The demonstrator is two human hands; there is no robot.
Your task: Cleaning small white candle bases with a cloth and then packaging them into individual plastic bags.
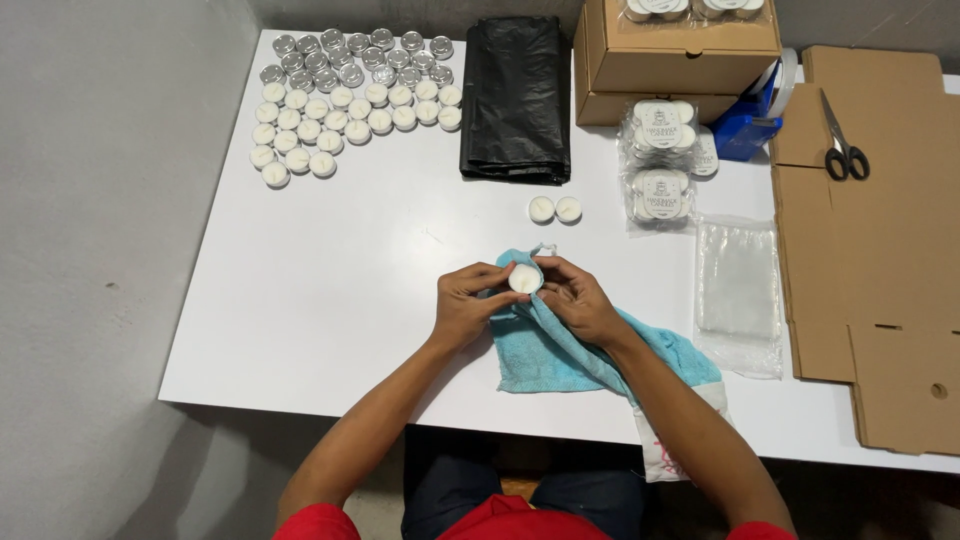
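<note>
While both hands pinch it, small white candle (524,279) sits mid-table, wrapped in blue cloth (560,345). Left hand (468,305) & right hand (580,300): fingers closed round candle + cloth. Risk: loose cloth slips, candle drops. Table edge (300,402) close at 6 o'clock. 2 candles (554,209) at 12. Free room at 9.
</note>
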